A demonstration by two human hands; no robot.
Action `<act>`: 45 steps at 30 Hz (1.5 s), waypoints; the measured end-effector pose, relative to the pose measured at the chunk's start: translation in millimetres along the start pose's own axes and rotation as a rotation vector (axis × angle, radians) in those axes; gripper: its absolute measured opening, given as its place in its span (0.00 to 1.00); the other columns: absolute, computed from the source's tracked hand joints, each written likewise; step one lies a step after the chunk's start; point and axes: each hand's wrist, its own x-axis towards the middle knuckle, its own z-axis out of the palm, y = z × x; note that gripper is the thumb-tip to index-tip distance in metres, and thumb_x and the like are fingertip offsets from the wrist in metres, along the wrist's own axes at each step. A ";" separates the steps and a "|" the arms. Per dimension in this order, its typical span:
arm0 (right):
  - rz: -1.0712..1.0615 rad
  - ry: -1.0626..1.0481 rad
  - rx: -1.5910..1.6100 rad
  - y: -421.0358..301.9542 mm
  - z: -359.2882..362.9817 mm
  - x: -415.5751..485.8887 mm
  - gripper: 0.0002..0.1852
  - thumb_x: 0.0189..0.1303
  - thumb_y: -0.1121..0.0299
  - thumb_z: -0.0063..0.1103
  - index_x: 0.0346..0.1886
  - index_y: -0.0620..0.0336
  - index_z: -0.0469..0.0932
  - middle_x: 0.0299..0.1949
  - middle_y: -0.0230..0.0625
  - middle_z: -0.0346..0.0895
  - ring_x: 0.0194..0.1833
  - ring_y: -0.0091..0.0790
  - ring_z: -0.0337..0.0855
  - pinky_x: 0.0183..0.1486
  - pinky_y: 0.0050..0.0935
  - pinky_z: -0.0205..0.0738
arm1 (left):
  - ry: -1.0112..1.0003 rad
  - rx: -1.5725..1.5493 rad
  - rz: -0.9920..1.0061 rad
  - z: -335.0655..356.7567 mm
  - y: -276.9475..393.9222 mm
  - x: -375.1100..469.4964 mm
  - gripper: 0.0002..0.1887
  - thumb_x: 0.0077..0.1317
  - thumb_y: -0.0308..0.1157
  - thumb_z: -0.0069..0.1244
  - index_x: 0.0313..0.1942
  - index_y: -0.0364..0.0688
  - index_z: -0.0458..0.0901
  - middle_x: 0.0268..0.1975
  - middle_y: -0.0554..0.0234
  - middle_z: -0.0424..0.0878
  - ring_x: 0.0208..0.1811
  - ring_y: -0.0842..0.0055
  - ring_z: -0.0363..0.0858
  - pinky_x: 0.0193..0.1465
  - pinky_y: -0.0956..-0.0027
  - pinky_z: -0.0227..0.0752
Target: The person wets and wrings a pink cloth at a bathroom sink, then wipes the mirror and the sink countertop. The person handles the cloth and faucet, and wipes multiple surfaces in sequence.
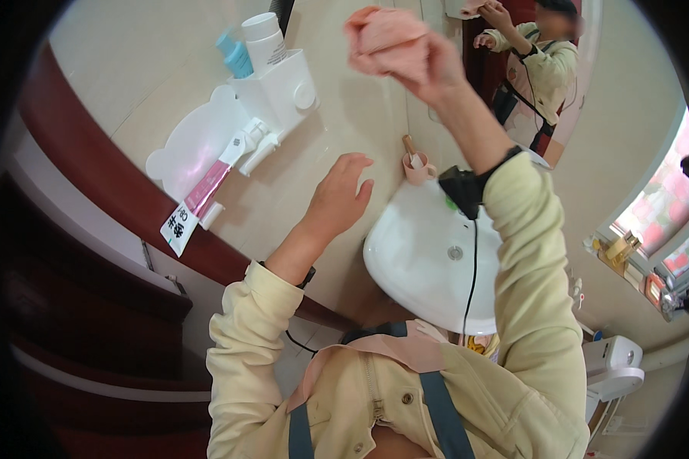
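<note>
A folded pink cloth (387, 43) is gripped in my right hand (445, 69), raised at the top of the view beside a wall mirror (571, 115). My left hand (341, 192) is held up with bent fingers and nothing in it, left of the white washbasin (419, 269). Left of that hand, a white wall-mounted holder (198, 137) carries a pink and white tube (206, 186). In its upper compartment stand a white bottle (264, 43) and a light blue tube (235, 55). A pink cup (416, 171) with a wooden-handled brush (409, 146) stands at the basin's back edge.
A dark red door frame (109, 183) curves along the left. At the right, a window sill holds a gold-coloured bottle (623, 246) and other small items. A white appliance (611, 358) stands lower right. A black cable (472, 275) hangs from the right wrist across the basin.
</note>
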 end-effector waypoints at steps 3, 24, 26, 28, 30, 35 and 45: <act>0.096 -0.089 -0.150 31.4 -1.0 29.3 0.20 0.50 0.71 0.56 0.47 0.69 0.71 0.45 0.47 0.72 0.44 0.40 0.75 0.44 0.33 0.69 | 0.052 0.059 -0.034 4.7 -16.2 7.6 0.15 0.61 0.26 0.50 0.49 0.37 0.71 0.53 0.52 0.72 0.52 0.56 0.74 0.51 0.60 0.72; -0.580 0.145 -1.695 152.5 -106.5 13.6 0.36 0.47 0.73 0.58 0.61 0.71 0.57 0.61 0.58 0.55 0.64 0.62 0.54 0.66 0.56 0.46 | 0.273 0.414 -0.151 16.2 -55.2 34.3 0.26 0.57 0.24 0.51 0.57 0.35 0.65 0.61 0.40 0.62 0.62 0.49 0.61 0.63 0.52 0.59; -0.508 -0.023 -1.725 175.6 -106.5 -30.1 0.30 0.48 0.72 0.58 0.57 0.70 0.63 0.58 0.56 0.60 0.61 0.59 0.59 0.64 0.55 0.49 | 0.306 0.388 -0.103 18.5 -58.0 33.2 0.27 0.56 0.24 0.51 0.58 0.36 0.64 0.62 0.39 0.60 0.62 0.47 0.59 0.64 0.50 0.57; -0.413 -0.029 -1.742 164.4 -108.9 -34.9 0.30 0.48 0.71 0.57 0.57 0.67 0.63 0.57 0.54 0.61 0.61 0.58 0.59 0.64 0.54 0.50 | 0.284 0.396 -0.077 21.0 -59.0 34.0 0.28 0.56 0.24 0.51 0.58 0.36 0.64 0.62 0.39 0.59 0.62 0.47 0.59 0.63 0.50 0.57; -0.419 0.000 -1.792 156.2 -124.1 -26.4 0.28 0.50 0.72 0.55 0.58 0.65 0.64 0.55 0.52 0.64 0.61 0.57 0.61 0.64 0.53 0.51 | 0.258 0.403 -0.066 24.7 -60.7 37.4 0.28 0.56 0.24 0.51 0.58 0.35 0.63 0.62 0.39 0.58 0.62 0.46 0.59 0.63 0.50 0.57; -0.449 0.347 -1.627 128.4 -136.9 19.1 0.27 0.48 0.74 0.55 0.56 0.65 0.66 0.53 0.52 0.64 0.60 0.57 0.60 0.65 0.51 0.52 | 0.219 0.416 -0.082 29.7 -64.7 46.7 0.29 0.56 0.24 0.52 0.58 0.33 0.62 0.62 0.38 0.58 0.61 0.45 0.59 0.63 0.50 0.56; -0.525 0.224 -1.618 128.6 -165.6 7.5 0.27 0.49 0.69 0.55 0.55 0.67 0.67 0.56 0.54 0.62 0.62 0.57 0.58 0.64 0.49 0.53 | 0.298 0.425 -0.033 41.1 -77.5 52.6 0.29 0.56 0.25 0.52 0.59 0.32 0.61 0.64 0.39 0.56 0.62 0.46 0.59 0.63 0.50 0.57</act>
